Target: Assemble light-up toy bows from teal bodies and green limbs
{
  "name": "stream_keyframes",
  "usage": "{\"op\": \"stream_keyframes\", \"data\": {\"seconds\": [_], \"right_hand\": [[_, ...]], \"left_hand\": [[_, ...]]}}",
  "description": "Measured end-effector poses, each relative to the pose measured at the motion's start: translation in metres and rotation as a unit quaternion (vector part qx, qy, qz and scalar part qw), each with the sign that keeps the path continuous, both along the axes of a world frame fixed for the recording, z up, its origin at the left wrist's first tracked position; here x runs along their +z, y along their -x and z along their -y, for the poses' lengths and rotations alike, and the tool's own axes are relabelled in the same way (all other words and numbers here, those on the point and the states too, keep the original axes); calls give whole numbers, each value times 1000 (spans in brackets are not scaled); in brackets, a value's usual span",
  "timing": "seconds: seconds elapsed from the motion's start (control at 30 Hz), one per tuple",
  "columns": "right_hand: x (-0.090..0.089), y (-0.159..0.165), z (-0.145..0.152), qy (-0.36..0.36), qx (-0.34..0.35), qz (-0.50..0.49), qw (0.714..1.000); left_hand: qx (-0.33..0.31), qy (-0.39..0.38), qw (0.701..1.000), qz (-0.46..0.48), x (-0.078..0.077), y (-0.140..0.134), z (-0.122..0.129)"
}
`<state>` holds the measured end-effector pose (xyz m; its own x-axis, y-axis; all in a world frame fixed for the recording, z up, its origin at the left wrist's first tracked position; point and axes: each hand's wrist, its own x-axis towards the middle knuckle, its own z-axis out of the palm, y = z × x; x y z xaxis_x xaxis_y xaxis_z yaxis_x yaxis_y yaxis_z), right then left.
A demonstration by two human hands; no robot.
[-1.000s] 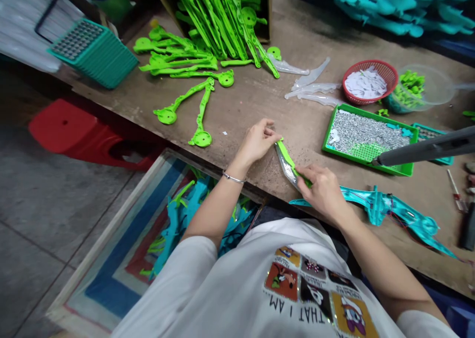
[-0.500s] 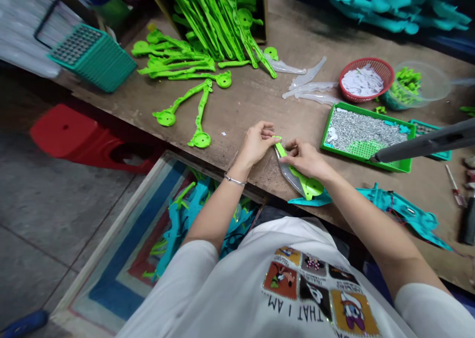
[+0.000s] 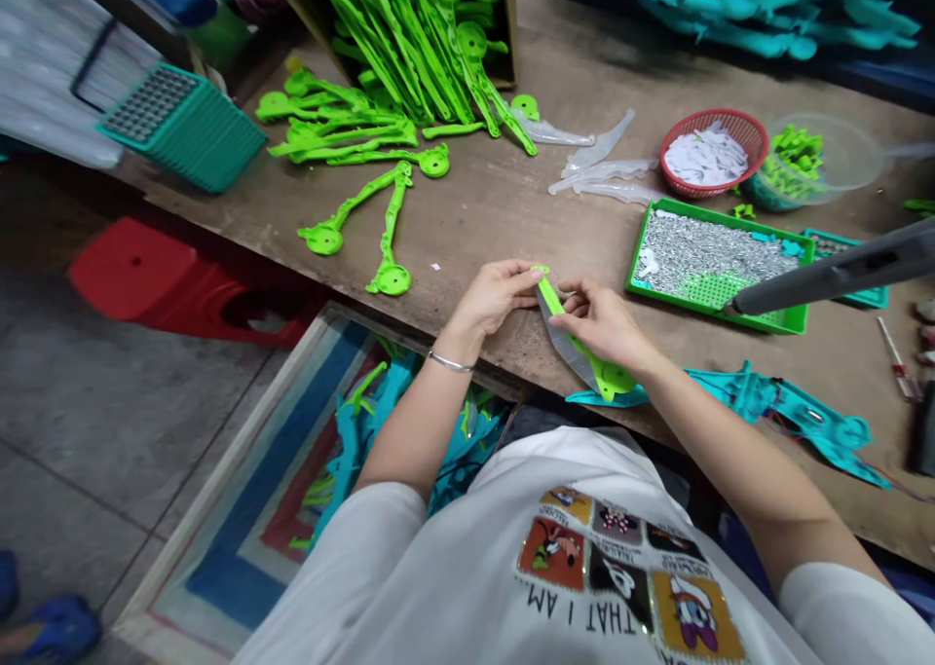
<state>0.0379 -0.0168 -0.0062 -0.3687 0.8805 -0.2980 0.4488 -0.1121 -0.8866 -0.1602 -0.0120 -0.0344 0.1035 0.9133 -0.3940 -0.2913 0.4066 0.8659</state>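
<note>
My left hand [image 3: 504,295] pinches the upper tip of a lime-green plastic part [image 3: 553,302], long and narrow with a round disc at its lower end. Farther down the same part, my right hand [image 3: 600,322] is closed on it and covers its middle. A clear, curved plastic piece [image 3: 566,349] lies along the part's left side; whether the two are joined I cannot tell. Under the part's disc end, a turquoise plastic assembly [image 3: 760,397] with thin wires rests along the table's front edge.
A green tray [image 3: 635,276] of small metal pieces sits right, with a grey power-driver-like tool [image 3: 833,271] above it. Beyond are a red basket [image 3: 756,149], clear plastic pieces [image 3: 610,173] and a box of lime-green parts [image 3: 409,42]. A screwdriver [image 3: 902,368] lies far right.
Both hands keep hold of the lime-green part. My left hand has shifted slightly left and down, its fingers drawn in closer. The camera view has moved a little.
</note>
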Motion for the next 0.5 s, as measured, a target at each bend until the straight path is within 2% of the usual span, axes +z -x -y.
{"op": "stream_keyframes", "data": {"seconds": [0.17,0.33,0.43,0.5], "right_hand": [[1,-1,-9,98,39,-56,993],[6,-2,-13,134,10,-86,987],[8,-6,-15,148,4,-124,981],[10,-10,-17,147,5,-147,978]], "left_hand": [[-2,15,999,31,5,-1,-1],[45,-25,999,11,6,-13,2],[87,-45,995,12,8,-28,17],[81,-30,996,27,10,-43,34]]}}
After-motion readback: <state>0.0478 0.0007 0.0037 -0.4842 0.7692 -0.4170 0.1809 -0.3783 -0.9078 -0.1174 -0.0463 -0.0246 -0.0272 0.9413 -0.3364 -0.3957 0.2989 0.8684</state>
